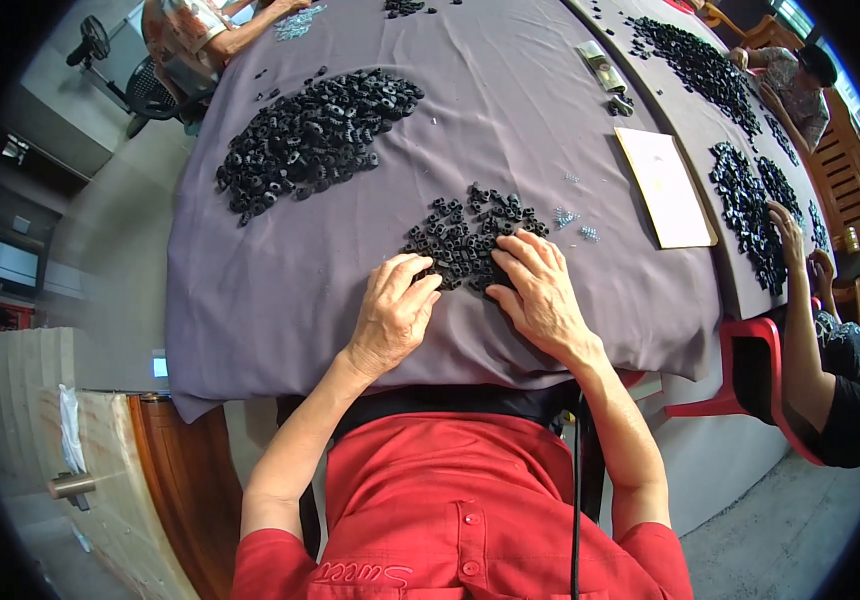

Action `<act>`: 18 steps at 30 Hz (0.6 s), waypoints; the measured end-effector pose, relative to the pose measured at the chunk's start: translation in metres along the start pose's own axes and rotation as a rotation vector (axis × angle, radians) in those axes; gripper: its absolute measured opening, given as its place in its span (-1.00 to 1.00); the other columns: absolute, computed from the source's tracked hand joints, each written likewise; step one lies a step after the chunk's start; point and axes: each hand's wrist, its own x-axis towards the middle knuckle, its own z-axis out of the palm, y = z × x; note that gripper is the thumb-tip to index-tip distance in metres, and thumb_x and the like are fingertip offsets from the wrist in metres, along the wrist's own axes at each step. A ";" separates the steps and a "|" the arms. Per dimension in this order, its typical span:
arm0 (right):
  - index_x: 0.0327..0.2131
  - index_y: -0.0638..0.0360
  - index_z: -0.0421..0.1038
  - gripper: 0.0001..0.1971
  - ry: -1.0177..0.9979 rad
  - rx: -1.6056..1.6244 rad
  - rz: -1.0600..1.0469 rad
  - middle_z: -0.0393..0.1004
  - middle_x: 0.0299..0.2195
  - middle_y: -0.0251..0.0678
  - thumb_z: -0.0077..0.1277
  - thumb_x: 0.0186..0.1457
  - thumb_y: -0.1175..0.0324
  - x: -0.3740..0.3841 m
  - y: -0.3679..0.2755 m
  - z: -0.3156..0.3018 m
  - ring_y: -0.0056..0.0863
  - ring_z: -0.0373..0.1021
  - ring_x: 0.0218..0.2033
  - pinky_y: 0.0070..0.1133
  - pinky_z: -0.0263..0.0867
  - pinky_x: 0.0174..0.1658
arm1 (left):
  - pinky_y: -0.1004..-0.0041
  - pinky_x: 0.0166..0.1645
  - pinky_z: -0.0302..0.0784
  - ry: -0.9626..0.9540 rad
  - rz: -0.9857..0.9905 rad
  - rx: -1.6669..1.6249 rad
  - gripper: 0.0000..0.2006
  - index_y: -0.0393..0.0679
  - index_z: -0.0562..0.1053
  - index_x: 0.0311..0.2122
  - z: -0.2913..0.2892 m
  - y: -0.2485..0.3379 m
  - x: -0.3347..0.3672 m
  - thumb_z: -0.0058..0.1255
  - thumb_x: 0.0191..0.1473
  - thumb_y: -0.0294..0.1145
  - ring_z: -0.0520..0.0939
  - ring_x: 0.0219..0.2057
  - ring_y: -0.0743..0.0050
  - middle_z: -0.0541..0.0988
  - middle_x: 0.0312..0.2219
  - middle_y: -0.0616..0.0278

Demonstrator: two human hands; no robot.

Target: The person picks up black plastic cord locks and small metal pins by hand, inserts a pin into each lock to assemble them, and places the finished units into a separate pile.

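A small pile of little black plastic parts (465,240), hollow and block-shaped, lies before me on the cloth. Against its left edge rests my left hand (395,310), its fingers bent toward the parts and the thumb a little apart. My right hand (540,295) lies over the pile's right edge, palm down with fingers spread. Neither hand visibly grips a part, though the fingertips partly cover some. Just right of the pile lie a few small clear or silvery springs (566,217). Farther left is a larger heap of black toothed, ring-like parts (310,140).
A grey-purple cloth (290,300) covers the table. A cream sheet or board (662,188) lies at the right, near a seam between tables. More black heaps (750,205) spread beyond it. Other people sit at the right, one on a red chair (775,380); another is at far left.
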 end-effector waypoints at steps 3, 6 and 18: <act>-0.11 0.29 0.41 -0.59 -0.029 0.022 -0.028 0.34 0.00 -0.21 0.13 -0.05 0.29 -0.005 0.003 -0.008 -0.19 0.16 0.12 -0.27 0.00 0.20 | 0.22 0.06 0.34 0.020 0.003 0.010 -0.72 -0.25 0.48 -0.16 0.001 0.002 0.005 0.10 -0.06 -0.50 0.43 0.00 0.07 0.48 -0.08 0.08; -0.19 0.25 0.46 -0.66 0.001 0.028 -0.024 0.40 -0.07 -0.23 0.14 -0.06 0.32 -0.002 0.007 -0.015 -0.20 0.19 0.08 -0.28 0.06 0.15 | 0.18 0.13 0.25 -0.005 0.036 0.040 -0.62 -0.25 0.44 -0.05 0.001 0.011 0.021 0.10 -0.04 -0.45 0.37 0.08 0.05 0.44 0.00 0.08; -0.43 0.11 0.51 -0.93 0.226 0.034 0.140 0.41 -0.43 -0.32 0.11 -0.06 0.40 0.033 0.021 -0.007 -0.26 0.28 -0.27 -0.37 0.18 -0.16 | 0.08 0.19 0.14 -0.051 0.108 -0.026 -0.73 -0.19 0.50 -0.21 0.017 0.020 0.015 0.16 -0.08 -0.37 0.36 0.06 0.19 0.45 -0.07 0.19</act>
